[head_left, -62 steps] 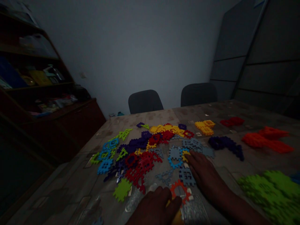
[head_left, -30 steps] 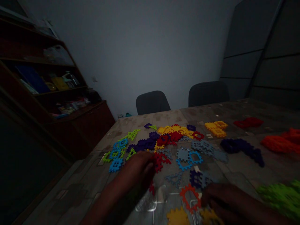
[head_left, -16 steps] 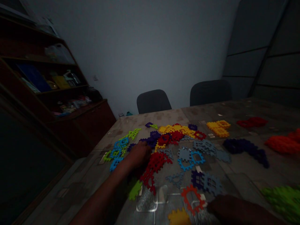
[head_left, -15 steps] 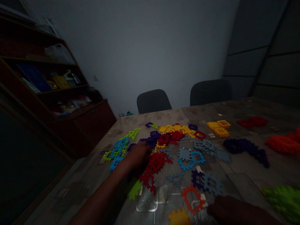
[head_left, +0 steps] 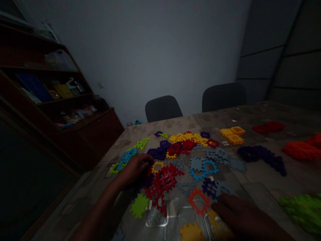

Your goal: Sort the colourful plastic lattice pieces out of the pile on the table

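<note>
My left hand [head_left: 137, 166] hangs low over the left side of the heap, fingers curved and parted from the thumb, with dark purple pieces [head_left: 148, 180] beneath it. Beside its fingertips are a yellow square frame [head_left: 157, 167] and a cluster of red toothed pieces [head_left: 167, 179]. At lower right, my dim right hand [head_left: 238, 211] stretches flat over a grey window piece [head_left: 224, 189] and the edge of a yellow window piece [head_left: 217, 223]. An orange frame [head_left: 199, 201] lies just left of it. Whatever is under either palm is hidden.
A green toothed square [head_left: 139, 205] and a yellow one [head_left: 192, 231] lie near me. Sorted groups spread rightward: yellow [head_left: 233, 135], purple [head_left: 263, 157], orange-red [head_left: 301, 149] and green [head_left: 304, 211]. Two chairs [head_left: 163, 108] stand behind the table, and a shelf unit [head_left: 95, 129] at left.
My left hand has drawn back to the left, uncovering the yellow frame. My right hand has moved up and left; the orange frame has shifted left, and a yellow window piece now shows beside that hand.
</note>
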The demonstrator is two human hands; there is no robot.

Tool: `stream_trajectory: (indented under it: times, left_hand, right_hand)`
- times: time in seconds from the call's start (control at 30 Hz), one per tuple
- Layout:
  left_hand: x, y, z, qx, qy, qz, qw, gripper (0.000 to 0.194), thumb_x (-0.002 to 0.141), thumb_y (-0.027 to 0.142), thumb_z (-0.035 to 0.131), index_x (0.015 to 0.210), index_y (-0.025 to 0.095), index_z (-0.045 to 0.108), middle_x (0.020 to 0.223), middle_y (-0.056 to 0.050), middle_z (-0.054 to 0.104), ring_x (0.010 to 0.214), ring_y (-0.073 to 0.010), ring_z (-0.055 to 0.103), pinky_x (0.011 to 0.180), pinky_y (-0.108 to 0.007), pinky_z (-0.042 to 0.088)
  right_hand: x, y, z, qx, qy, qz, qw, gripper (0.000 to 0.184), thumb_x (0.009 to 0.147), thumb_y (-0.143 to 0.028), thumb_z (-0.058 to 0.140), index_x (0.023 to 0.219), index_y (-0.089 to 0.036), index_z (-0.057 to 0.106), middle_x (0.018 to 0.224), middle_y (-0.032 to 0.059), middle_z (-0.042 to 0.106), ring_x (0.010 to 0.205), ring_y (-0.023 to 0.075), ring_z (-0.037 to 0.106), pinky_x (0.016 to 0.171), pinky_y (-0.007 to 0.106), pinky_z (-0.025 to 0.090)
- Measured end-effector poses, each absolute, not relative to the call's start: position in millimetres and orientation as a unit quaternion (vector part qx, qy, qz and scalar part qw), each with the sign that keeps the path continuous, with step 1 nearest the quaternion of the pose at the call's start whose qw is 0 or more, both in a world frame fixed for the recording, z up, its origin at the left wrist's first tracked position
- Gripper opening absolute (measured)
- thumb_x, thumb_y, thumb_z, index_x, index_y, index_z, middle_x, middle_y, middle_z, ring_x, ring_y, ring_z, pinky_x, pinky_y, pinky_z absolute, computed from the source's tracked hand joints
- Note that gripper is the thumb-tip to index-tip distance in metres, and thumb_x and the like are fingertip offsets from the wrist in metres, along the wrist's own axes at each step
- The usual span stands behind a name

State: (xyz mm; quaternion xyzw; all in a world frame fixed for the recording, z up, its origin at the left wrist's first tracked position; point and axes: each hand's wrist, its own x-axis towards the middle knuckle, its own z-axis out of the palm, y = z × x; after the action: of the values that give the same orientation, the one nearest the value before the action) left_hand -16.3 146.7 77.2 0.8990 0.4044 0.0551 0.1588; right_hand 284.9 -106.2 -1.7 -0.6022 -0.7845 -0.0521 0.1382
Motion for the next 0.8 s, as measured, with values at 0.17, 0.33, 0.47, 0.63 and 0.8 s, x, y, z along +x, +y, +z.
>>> stream_trajectory:
  times: [0.17, 0.33, 0.47, 0.63, 0.8]
  left_hand:
    - [-13, 144, 75, 0.902, 0.401, 0.064, 0.145, 0.027, 0.088, 0.012, 0.05, 0.106, 0.018, 0.068, 0.114, -0.009, 0.071, 0.108, -0.0255, 0.063, 0.098, -0.035, 0.047]
    - [3, 138, 74, 0.921, 0.366, 0.009, 0.129, 0.018, 0.078, 0.011, 0.062, 0.093, 0.019, 0.069, 0.102, -0.007, 0.067, 0.097, -0.024, 0.062, 0.089, -0.031, 0.047]
    - [10, 143, 73, 0.924, 0.366, -0.015, 0.107, 0.022, 0.077, 0.013, 0.065, 0.098, 0.019, 0.068, 0.105, -0.008, 0.064, 0.097, -0.0255, 0.061, 0.085, -0.031, 0.047]
    - [15, 149, 71, 0.93, 0.354, -0.029, 0.09, 0.005, 0.079, 0.015, 0.062, 0.08, 0.019, 0.062, 0.092, -0.007, 0.062, 0.085, -0.0235, 0.059, 0.074, -0.029, 0.045]
    - [12, 149, 75, 0.941, 0.325, -0.007, 0.097, 0.006, 0.081, 0.016, 0.057, 0.076, 0.019, 0.055, 0.089, -0.005, 0.06, 0.08, -0.0212, 0.057, 0.072, -0.028, 0.042]
  right_hand:
    - [294, -104, 0, -0.592, -0.792, 0.008, 0.15, 0.065, 0.053, -0.007, 0.062, 0.114, -0.03, 0.065, 0.105, 0.0039, 0.07, 0.09, 0.0253, 0.068, 0.075, 0.033, 0.053]
    - [306, -105, -4, -0.636, -0.76, -0.01, 0.132, 0.079, 0.056, -0.006, 0.064, 0.13, -0.033, 0.063, 0.124, 0.0089, 0.07, 0.105, 0.0313, 0.069, 0.083, 0.042, 0.058]
    - [328, -104, -12, -0.64, -0.756, -0.012, 0.134, 0.074, 0.07, -0.013, 0.068, 0.14, -0.033, 0.059, 0.136, 0.0082, 0.065, 0.116, 0.0308, 0.066, 0.092, 0.044, 0.058]
    - [335, -99, -20, -0.636, -0.757, -0.008, 0.146, 0.079, 0.067, -0.016, 0.069, 0.143, -0.034, 0.057, 0.138, 0.0083, 0.063, 0.115, 0.0316, 0.067, 0.089, 0.043, 0.06]
    - [329, -96, -20, -0.64, -0.75, -0.028, 0.162, 0.085, 0.062, -0.016, 0.068, 0.144, -0.032, 0.056, 0.137, 0.0097, 0.063, 0.111, 0.0348, 0.069, 0.085, 0.046, 0.061]
